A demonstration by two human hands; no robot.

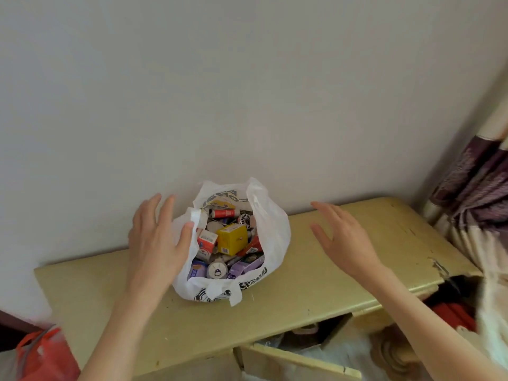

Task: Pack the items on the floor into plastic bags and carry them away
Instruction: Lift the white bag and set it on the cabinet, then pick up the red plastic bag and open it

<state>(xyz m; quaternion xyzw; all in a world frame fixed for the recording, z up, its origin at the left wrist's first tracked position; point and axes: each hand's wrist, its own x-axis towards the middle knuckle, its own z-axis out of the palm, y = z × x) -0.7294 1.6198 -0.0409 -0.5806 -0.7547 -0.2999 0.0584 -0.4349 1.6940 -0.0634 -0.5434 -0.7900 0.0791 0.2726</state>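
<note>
I think I am near the end of the job; the white plastic bag [264, 243] is full of small things and sits on the yellow surface [343, 270], close to the wall [247, 92], not on the floor; so to me the packing looks done and the bag has been carried here.

My left hand [156, 240] is spread wide with the fingers apart; it is right beside the bag at its 9 o'clock side, and the thumb seems to touch the rim of the bag, but it is not pinching it; my right hand [343, 243] is spread wide too and holds nothing; it is apart from the bag, at the bag's 3 o'clock side.

Inside the bag I can see a yellow box [232, 239] in the middle, a red and white tube [224, 213] at 12 o'clock, and purple packs [244, 268] near 6 o'clock; the bag's mouth gapes open and the two handles hang loose.

My guess for the next move: make sure the bag stands by itself and does not tip; or else bring both hands in, catch the two handles and pull them together; a soft touch is best, since the bag is thin and full.

At 7 o'clock, low in my view, there is a red bag [41, 353]; I cannot tell what is in it.
</note>
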